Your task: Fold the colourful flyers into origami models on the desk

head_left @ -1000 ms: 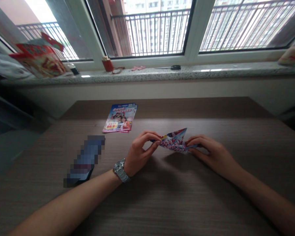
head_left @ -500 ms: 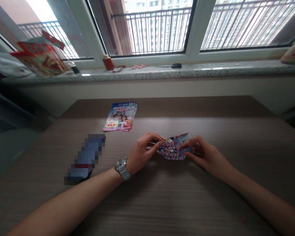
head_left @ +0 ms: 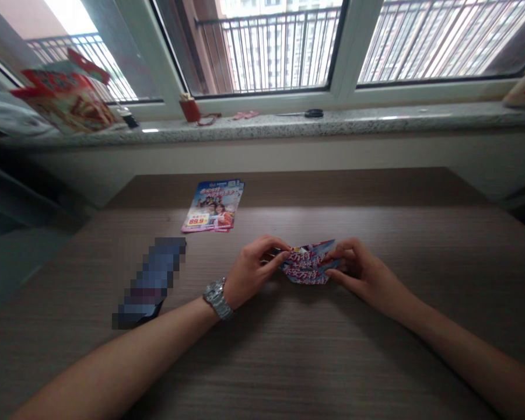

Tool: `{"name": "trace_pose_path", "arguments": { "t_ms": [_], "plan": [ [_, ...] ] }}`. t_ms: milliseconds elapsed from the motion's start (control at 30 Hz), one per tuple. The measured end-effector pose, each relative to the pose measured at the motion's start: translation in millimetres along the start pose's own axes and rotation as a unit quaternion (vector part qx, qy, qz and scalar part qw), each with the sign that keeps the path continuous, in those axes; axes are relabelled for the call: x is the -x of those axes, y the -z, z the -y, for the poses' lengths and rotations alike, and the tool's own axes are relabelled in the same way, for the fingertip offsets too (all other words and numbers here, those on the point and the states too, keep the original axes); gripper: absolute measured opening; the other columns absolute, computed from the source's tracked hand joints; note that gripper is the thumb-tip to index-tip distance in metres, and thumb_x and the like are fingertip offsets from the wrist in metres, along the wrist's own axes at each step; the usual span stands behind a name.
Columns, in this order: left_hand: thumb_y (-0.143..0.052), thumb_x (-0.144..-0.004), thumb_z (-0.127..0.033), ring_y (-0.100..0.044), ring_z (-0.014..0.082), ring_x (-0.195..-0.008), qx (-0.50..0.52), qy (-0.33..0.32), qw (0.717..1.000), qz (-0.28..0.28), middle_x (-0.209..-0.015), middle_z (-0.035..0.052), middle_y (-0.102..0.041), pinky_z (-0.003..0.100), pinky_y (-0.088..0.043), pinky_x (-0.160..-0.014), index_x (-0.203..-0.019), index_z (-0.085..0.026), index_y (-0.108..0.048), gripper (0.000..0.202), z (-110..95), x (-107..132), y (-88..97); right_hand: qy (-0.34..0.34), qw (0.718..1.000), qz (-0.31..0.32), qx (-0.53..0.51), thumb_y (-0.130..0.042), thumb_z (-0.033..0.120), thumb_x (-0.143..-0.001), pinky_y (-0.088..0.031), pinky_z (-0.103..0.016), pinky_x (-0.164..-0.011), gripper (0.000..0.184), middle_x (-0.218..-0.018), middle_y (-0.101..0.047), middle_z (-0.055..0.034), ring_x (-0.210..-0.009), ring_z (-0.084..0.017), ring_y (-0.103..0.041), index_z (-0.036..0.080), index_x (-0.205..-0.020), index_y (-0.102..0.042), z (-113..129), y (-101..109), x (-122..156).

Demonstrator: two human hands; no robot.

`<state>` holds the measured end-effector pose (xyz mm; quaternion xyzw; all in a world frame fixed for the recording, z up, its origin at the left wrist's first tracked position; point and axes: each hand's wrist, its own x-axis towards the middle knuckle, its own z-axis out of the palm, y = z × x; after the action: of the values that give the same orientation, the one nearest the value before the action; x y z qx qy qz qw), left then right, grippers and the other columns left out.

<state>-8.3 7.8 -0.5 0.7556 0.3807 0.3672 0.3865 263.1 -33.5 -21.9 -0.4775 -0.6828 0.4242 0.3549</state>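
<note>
A folded flyer (head_left: 307,268), printed in red, white and blue, is between my two hands just above the wooden table (head_left: 262,361). My left hand (head_left: 256,268), with a metal watch (head_left: 217,298) on its wrist, pinches the flyer's left end between thumb and fingers. At the right end, my right hand (head_left: 361,268) grips the paper the same way. Creases run across the flyer, and a pointed corner stands up at its upper right. The fingertips behind the paper are partly hidden.
Several flat flyers (head_left: 214,204) lie stacked at the back left. A phone-like dark object (head_left: 153,280), pixelated, lies left of my forearm. On the windowsill (head_left: 262,129) are scissors (head_left: 312,113), a small red box (head_left: 189,109) and a red food bag (head_left: 76,102).
The flyer's top has come down slightly and its folds look flatter, with more of the printed lettering showing. Both hands keep their hold, and the camera view has shifted a little.
</note>
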Motion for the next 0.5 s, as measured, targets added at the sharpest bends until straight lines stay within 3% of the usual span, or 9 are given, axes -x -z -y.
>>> {"name": "trace_pose_path", "arguments": {
  "t_ms": [333,500],
  "plan": [
    [-0.063,-0.094,-0.024,-0.066,0.015,-0.092,-0.004,-0.035,0.999,0.016,-0.1,0.0067,-0.07,0.025,-0.056,-0.081,-0.099,-0.017,-0.072,0.012,-5.2,-0.4,0.0,-0.007,0.999,-0.003,-0.048,-0.069,0.037,-0.089,-0.058,-0.032,-0.074,0.035,-0.106,-0.067,-0.0043,-0.081,-0.017,-0.069,0.027,-0.107,-0.041,-1.0,-0.9,-0.2],
    [-0.063,-0.095,-0.026,-0.067,0.0155,-0.093,-0.014,-0.057,0.998,0.025,-0.101,0.0071,-0.07,0.027,-0.057,-0.083,-0.099,-0.018,-0.072,0.013,-2.7,0.7,-0.2,0.001,0.998,-0.007,-0.065,-0.07,0.035,-0.088,-0.06,-0.034,-0.075,0.05,-0.112,-0.067,-0.0058,-0.078,-0.016,-0.07,0.03,-0.125,-0.036,1.7,-1.6,-0.1]
  ]
}}
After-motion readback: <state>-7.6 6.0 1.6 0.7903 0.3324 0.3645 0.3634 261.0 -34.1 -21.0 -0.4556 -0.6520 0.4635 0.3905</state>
